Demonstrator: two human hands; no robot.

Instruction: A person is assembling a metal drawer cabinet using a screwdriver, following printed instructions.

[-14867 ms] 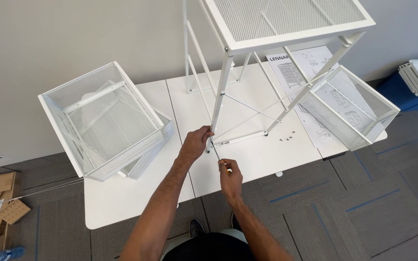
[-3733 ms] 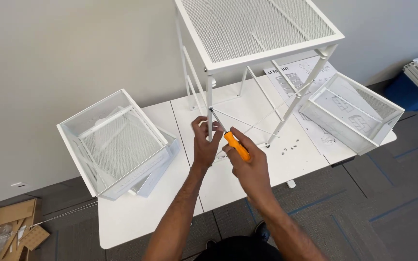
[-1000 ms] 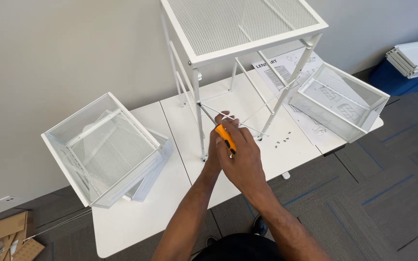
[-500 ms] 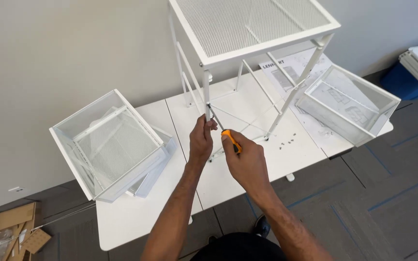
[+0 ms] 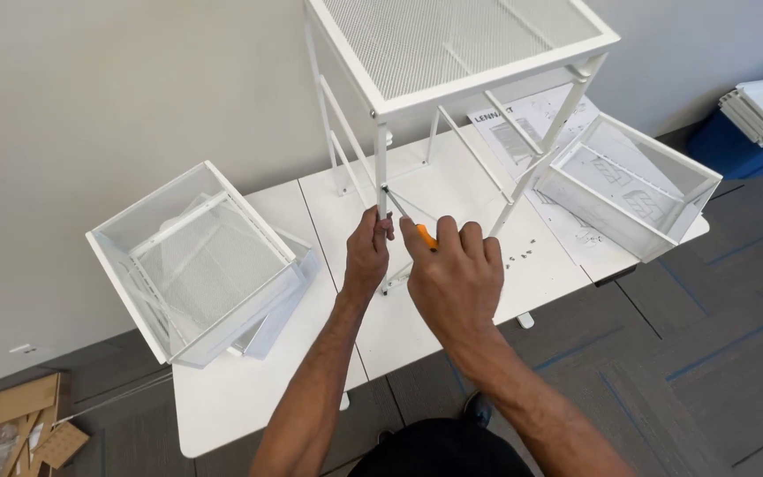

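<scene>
— Head view: what changed?
— Your right hand (image 5: 454, 281) drew back from the frame leg (image 5: 381, 181), fist closed round the orange screwdriver (image 5: 424, 235), tip at the joint. Your left hand (image 5: 367, 253) gripped that leg, mid-table (image 5: 249, 406).

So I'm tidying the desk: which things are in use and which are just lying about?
In use: screwdriver, frame, left hand, right hand.
Lying about: two mesh drawers, instruction sheet, small screws, cardboard.
</scene>
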